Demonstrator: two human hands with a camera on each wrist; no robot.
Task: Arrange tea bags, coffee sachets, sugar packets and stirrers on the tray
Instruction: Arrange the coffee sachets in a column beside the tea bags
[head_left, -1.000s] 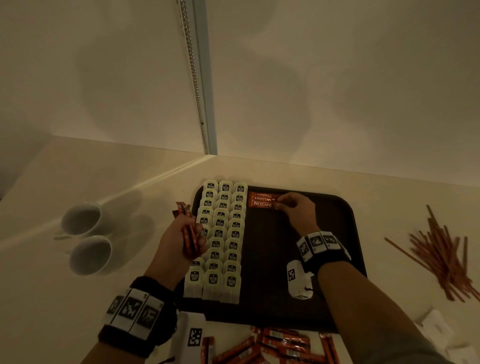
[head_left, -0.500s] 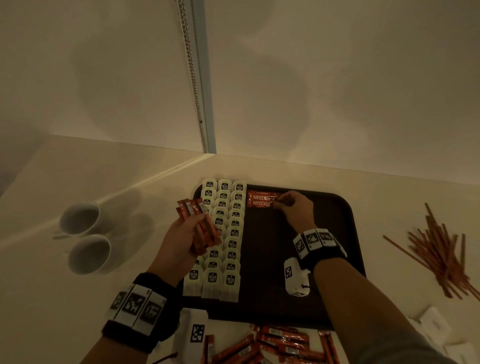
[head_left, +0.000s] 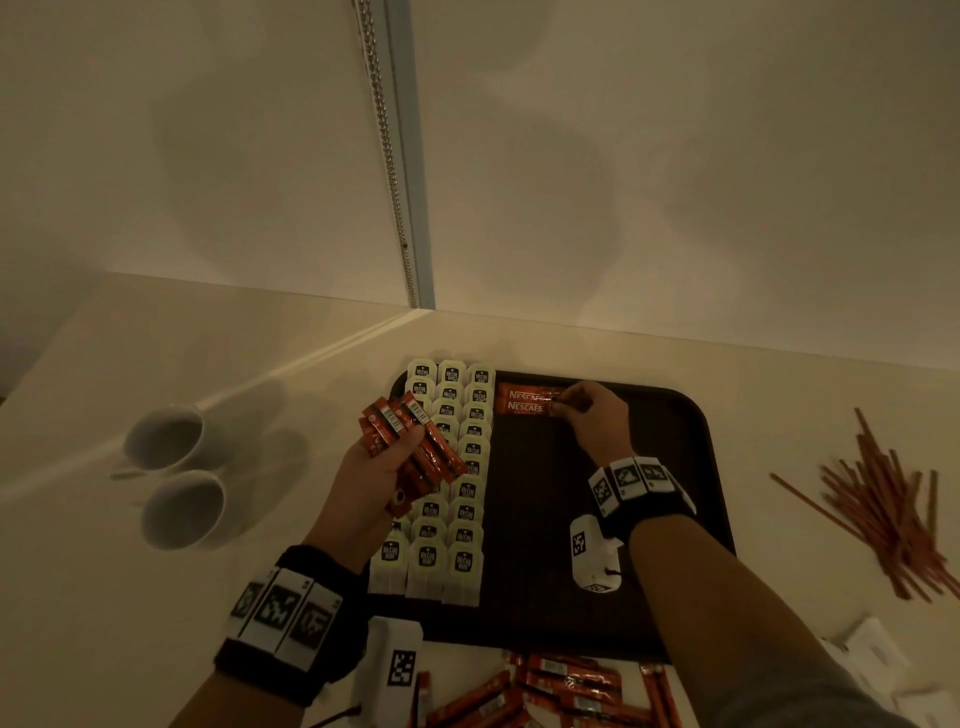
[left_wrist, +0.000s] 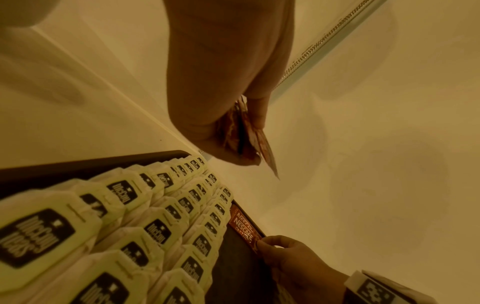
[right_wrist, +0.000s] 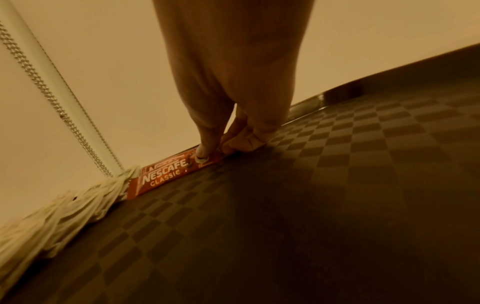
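A dark tray (head_left: 675, 415) lies on the counter. Three rows of white tea bags (head_left: 457, 483) fill its left side. Two red coffee sachets (head_left: 524, 401) lie side by side at the tray's far edge, next to the tea bags. My right hand (head_left: 582, 410) pinches the right end of the nearer sachet (right_wrist: 161, 176) against the tray floor. My left hand (head_left: 384, 457) hovers over the tea bags and grips a fanned bunch of coffee sachets (head_left: 410, 436). In the left wrist view the bunch (left_wrist: 246, 135) sticks out past my fingers.
Two white cups (head_left: 176, 478) stand left of the tray. A heap of brown stirrers (head_left: 883, 504) lies to the right. Loose coffee sachets (head_left: 561, 691) lie in front of the tray, and white packets (head_left: 872, 649) at the near right. Walls meet close behind.
My left hand has lifted and turned, fanning its bunch of sachets upward over the tea bags. My right hand has stayed at the end of the laid sachets.
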